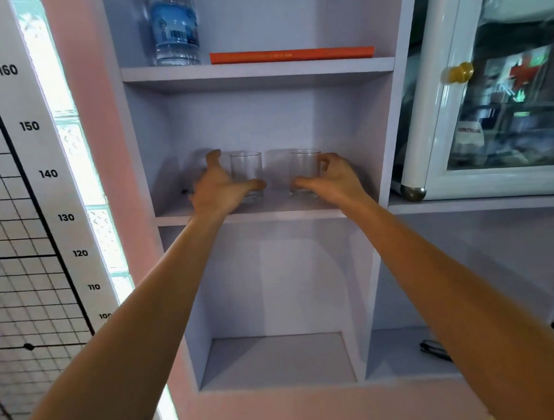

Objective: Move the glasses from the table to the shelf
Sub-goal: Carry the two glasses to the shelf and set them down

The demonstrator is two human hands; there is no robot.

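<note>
Bright daylight enters through the glass-block window [68,129] left of the fingers [214,158], blown out to white. Soft shadows lie on the shelf [269,207] wall behind the fingers. Frame edges bow.

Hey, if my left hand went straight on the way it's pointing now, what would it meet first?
Probably the left glass on the middle shelf: it stands in the open span between the left hand's thumb and fingers. Depth is unclear, though.
</note>
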